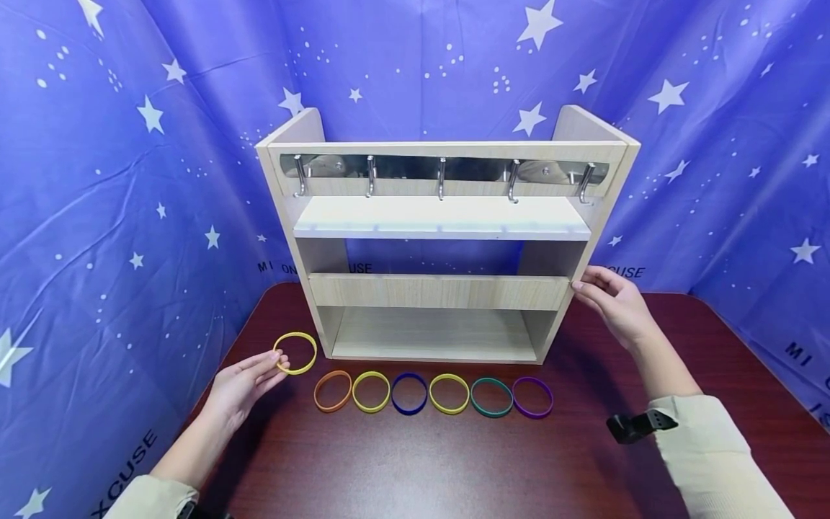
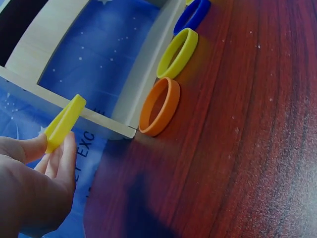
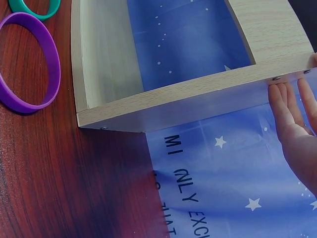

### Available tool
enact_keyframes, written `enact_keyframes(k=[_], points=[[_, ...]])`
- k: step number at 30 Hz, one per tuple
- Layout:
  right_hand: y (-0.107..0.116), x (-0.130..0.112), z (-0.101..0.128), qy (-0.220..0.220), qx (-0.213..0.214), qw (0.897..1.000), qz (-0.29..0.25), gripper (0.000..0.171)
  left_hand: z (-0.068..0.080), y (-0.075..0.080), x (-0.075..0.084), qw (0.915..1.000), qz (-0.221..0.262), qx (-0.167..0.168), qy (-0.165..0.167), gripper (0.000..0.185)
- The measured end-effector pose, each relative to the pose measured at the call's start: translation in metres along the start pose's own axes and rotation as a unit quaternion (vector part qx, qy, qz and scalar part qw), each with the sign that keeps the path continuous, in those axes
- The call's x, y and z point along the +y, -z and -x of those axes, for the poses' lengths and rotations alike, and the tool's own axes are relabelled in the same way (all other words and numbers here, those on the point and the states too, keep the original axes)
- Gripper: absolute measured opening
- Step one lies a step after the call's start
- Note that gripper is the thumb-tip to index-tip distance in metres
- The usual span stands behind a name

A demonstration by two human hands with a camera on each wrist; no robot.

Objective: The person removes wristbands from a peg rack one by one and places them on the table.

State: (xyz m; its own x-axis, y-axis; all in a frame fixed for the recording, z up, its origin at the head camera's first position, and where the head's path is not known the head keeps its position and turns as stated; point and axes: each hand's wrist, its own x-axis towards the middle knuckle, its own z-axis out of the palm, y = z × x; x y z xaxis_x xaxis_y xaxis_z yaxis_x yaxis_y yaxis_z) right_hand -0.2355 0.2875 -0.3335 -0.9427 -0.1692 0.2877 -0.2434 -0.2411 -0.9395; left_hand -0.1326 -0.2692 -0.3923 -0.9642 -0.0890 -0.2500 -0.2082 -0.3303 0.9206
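Note:
My left hand (image 1: 243, 386) pinches a yellow rubber wristband (image 2: 66, 121) between thumb and fingers, held up off the table by the shelf's lower left corner. The fingertips of my right hand (image 1: 612, 306) touch the right side panel of the wooden shelf (image 1: 437, 292), about level with its middle crossbar. Along the table in front of the shelf lies a row of wristbands: orange (image 2: 171, 106), yellow (image 1: 371, 411), blue (image 1: 409, 412), another yellow (image 1: 449, 411), teal (image 1: 491, 415) and purple (image 3: 53, 64).
Across the shelf's top runs a metal strip (image 1: 405, 167) with several hooks (image 1: 442, 179). Everything stands on a dark red wooden table (image 1: 415, 468). A blue star-patterned curtain (image 1: 421, 72) hangs behind and at both sides.

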Motion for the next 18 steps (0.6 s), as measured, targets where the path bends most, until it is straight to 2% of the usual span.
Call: enact_keyframes(k=[6,11,18], points=[[0.000,-0.001,0.000,0.001,-0.001,1.000,0.001,0.028,-0.002,0.005,-0.004,0.9998,-0.005,0.010,0.018,0.029],[0.000,-0.001,0.000,-0.001,0.002,1.000,-0.004,0.029,-0.004,0.008,-0.010,0.9992,-0.029,0.016,0.024,0.028],[-0.001,-0.001,0.001,-0.001,-0.003,1.000,-0.007,0.030,-0.005,0.014,-0.016,0.9979,-0.043,0.022,0.043,0.033]])
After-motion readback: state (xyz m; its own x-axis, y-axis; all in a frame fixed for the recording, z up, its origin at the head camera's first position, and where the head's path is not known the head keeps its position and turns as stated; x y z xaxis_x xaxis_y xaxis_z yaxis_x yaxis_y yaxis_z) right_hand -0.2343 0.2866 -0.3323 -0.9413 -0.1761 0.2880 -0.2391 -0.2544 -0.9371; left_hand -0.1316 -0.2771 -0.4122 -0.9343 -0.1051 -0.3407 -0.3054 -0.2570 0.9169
